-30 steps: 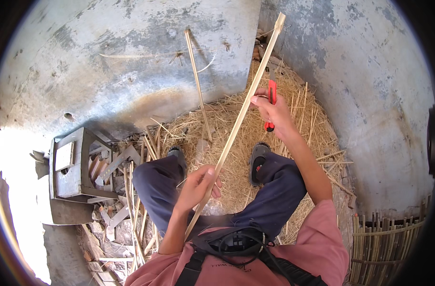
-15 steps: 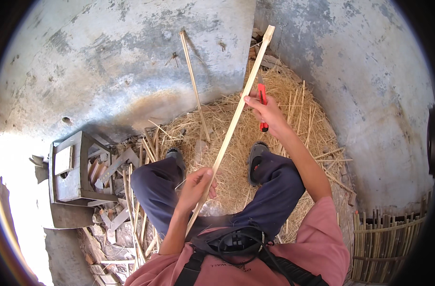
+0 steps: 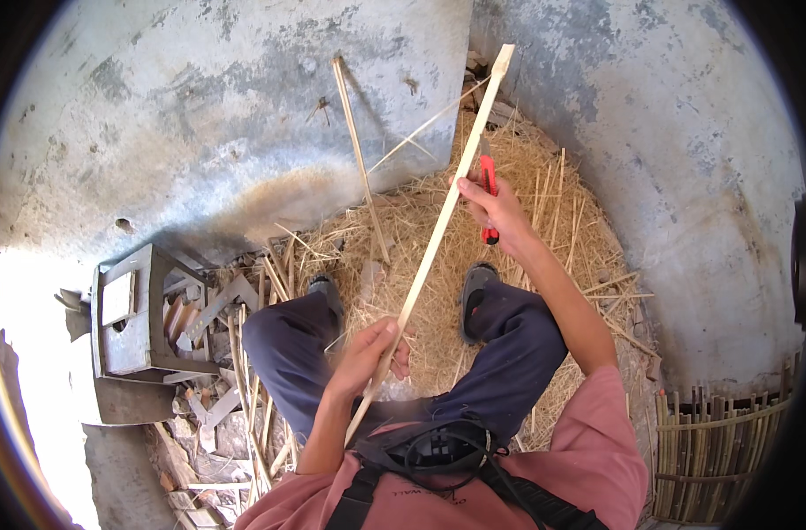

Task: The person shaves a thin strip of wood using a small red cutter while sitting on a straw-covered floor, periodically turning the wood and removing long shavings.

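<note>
A long pale bamboo strip (image 3: pixel 434 243) slants from my lap up to the far right, its thicker end near the wall corner. Low on the strip, my left hand (image 3: pixel 364 355) grips it between thumb and fingers. Farther up, my right hand (image 3: pixel 500 212) is closed around a red utility knife (image 3: pixel 488 175), blade out and close beside the strip. The right thumb rests against the strip. Thin pale shavings (image 3: pixel 412 140) stretch from near the strip's far end toward the left wall; whether they are attached is unclear.
Straw-like shavings (image 3: pixel 412 212) cover the floor around my shoes. Another thin stick (image 3: pixel 354 132) leans on the wall. At left stand a wooden box frame (image 3: pixel 129 344) and several long sticks (image 3: pixel 253 424) over rubble. A woven slatted basket (image 3: pixel 712 459) is at lower right.
Thin shavings now show near the strip's far end, where none were seen before. The strip's far end has shifted slightly up and right. Both hands keep nearly the same places.
</note>
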Demonstrator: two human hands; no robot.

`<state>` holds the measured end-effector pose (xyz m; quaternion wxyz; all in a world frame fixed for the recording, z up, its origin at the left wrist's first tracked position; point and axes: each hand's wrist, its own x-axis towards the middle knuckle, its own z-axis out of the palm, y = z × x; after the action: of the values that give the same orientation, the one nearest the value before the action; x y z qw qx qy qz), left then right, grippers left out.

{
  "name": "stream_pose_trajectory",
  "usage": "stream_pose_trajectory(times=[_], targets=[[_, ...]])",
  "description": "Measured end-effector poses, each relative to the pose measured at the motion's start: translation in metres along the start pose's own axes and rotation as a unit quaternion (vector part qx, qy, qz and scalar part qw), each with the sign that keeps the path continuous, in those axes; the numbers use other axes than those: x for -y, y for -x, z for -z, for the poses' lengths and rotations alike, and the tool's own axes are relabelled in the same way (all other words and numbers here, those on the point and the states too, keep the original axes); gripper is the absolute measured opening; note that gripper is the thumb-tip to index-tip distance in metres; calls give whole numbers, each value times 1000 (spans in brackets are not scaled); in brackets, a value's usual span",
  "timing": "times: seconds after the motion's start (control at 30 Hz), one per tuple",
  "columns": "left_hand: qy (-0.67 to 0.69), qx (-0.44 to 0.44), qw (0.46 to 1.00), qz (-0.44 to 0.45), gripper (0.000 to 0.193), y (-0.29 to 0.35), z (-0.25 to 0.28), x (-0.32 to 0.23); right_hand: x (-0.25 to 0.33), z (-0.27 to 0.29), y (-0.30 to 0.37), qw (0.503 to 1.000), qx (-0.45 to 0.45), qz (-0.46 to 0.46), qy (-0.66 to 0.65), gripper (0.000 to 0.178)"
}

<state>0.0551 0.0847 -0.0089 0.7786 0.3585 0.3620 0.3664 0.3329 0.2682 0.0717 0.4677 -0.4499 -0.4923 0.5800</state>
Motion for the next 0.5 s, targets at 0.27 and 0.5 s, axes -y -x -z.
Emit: stream_pose_trajectory(times=[0.27, 0.5], targets=[[-159, 5, 987, 8, 30, 16, 0, -1, 14, 15, -2, 997, -63, 31, 39, 33], [-133, -61, 987, -66, 22, 27, -15, -38, 14, -1, 20, 978, -38, 139, 151, 29]])
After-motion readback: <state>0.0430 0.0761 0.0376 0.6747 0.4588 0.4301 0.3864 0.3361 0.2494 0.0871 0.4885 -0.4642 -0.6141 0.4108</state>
